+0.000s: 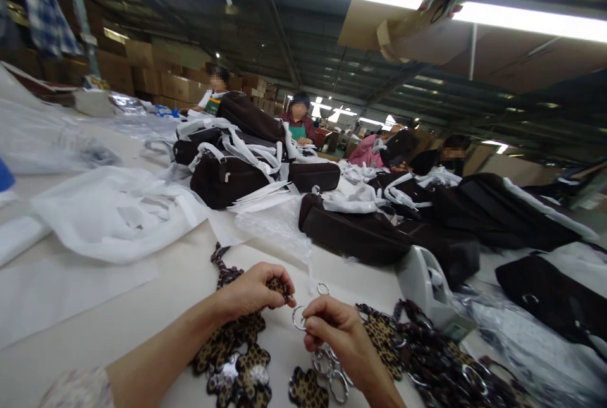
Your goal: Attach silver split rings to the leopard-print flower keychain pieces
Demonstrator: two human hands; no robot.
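Observation:
My left hand (263, 291) is closed around a leopard-print piece (279, 286), most of it hidden by the fingers. Close on its right, my right hand (334, 326) pinches a silver metal ring (298, 318) between thumb and fingers. Below the left hand lie several flower-shaped leopard-print pieces (253, 367), with a dark braided strap (220, 259) behind. Another leopard-print piece (308, 389) rests near the bottom edge, beside a cluster of silver rings (337, 386) partly under my right hand. One loose ring (323, 288) sits just beyond the fingers.
To the right is a heap of dark chains with rings (441, 357), beside a grey tape dispenser (427, 288). Black bags (351, 231) with white-wrapped handles fill the table's far side. White plastic bags (118, 212) lie at left. Several people (300, 123) are across the table.

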